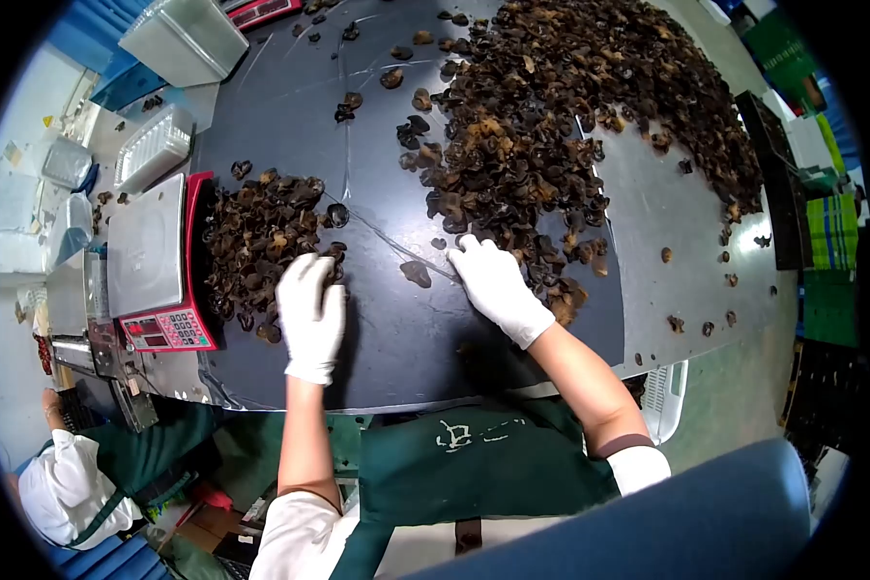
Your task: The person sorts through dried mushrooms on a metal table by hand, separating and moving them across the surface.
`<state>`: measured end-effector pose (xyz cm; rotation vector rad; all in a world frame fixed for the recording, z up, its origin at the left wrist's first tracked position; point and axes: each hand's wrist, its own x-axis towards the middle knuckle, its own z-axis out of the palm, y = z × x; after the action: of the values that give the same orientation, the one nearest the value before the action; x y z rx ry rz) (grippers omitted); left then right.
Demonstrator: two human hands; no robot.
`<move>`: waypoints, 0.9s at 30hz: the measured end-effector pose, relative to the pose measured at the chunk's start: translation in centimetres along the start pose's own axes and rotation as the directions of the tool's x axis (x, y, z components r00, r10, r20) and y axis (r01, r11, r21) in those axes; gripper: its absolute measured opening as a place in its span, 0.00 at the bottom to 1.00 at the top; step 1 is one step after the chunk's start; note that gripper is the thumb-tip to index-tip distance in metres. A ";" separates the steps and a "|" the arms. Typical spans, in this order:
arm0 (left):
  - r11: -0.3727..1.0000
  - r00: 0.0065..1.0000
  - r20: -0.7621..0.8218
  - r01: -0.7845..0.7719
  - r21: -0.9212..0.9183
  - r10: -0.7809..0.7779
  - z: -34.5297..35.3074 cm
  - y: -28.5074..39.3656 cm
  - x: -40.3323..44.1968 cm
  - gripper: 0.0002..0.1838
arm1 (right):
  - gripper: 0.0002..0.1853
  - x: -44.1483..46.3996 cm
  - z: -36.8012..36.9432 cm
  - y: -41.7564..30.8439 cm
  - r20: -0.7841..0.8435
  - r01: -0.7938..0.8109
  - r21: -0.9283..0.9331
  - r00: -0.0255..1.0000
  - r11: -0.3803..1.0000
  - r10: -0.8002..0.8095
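Observation:
Both my hands wear white gloves. My left hand point(309, 324) is at the right edge of a small heap of wood ear mushrooms point(261, 232), its thumb apart from its fingers and nothing visible in it. At the lower left edge of a much larger heap of wood ear mushrooms point(522, 145) is my right hand point(498, 290). Its fingers are loosely bent, with no piece seen in them. Just left of its fingertips, a single flat wood ear mushroom point(416, 274) lies on the dark table surface point(387, 338).
A red digital scale point(155, 261) with a metal plate stands left of the small heap. Clear plastic trays point(155, 150) and a taller tray stack point(186, 43) sit beyond it. A co-worker point(77, 488) is at lower left. A white basket point(664, 401) is below the table's right side.

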<state>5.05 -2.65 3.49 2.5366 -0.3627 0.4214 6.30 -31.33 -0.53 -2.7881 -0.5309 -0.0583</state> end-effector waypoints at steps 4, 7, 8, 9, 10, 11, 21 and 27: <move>0.974 0.953 0.218 -0.187 -0.129 0.212 5.6 4.2 0.5 0.27 | 0.13 -1.6 -0.8 1.9 -0.126 0.035 0.401 0.992 0.915 0.018; 0.964 0.923 0.286 -0.224 -0.145 0.258 8.7 4.0 0.2 0.23 | 0.16 -3.3 -6.1 1.8 0.066 -0.245 0.789 0.945 0.563 0.319; 0.959 0.939 0.229 -0.220 -0.180 0.258 9.0 3.4 0.1 0.18 | 0.17 -4.6 -5.8 2.8 0.118 -0.255 0.911 0.914 0.323 0.388; 0.952 0.951 0.173 -0.218 -0.215 0.257 9.3 3.1 0.1 0.13 | 0.18 -6.1 -5.6 3.8 0.185 -0.235 0.970 0.879 0.060 0.440; 0.959 0.980 0.096 -0.148 -0.241 0.175 9.4 3.5 -0.2 0.08 | 0.18 -7.6 -6.5 4.0 0.213 -0.234 0.972 0.869 -0.009 0.447; 0.947 0.986 0.154 -0.003 -0.320 0.056 8.9 3.8 -0.6 0.06 | 0.19 -9.0 -7.3 4.0 0.240 -0.230 0.970 0.859 -0.078 0.452; 0.828 0.713 0.421 -0.472 -0.303 0.560 8.1 10.0 -6.7 0.18 | 0.16 -14.2 -2.0 0.5 0.052 -0.276 0.576 0.952 0.769 0.303; 0.875 0.800 0.416 -0.260 -0.408 0.432 9.3 9.6 -7.2 0.11 | 0.16 -8.0 -1.2 -0.3 -0.060 -0.249 0.523 0.943 0.815 0.327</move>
<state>-2.70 -14.41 -2.21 2.2029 -1.0253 -0.1757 -1.25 -34.22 -0.07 -2.2831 -0.0568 -0.0487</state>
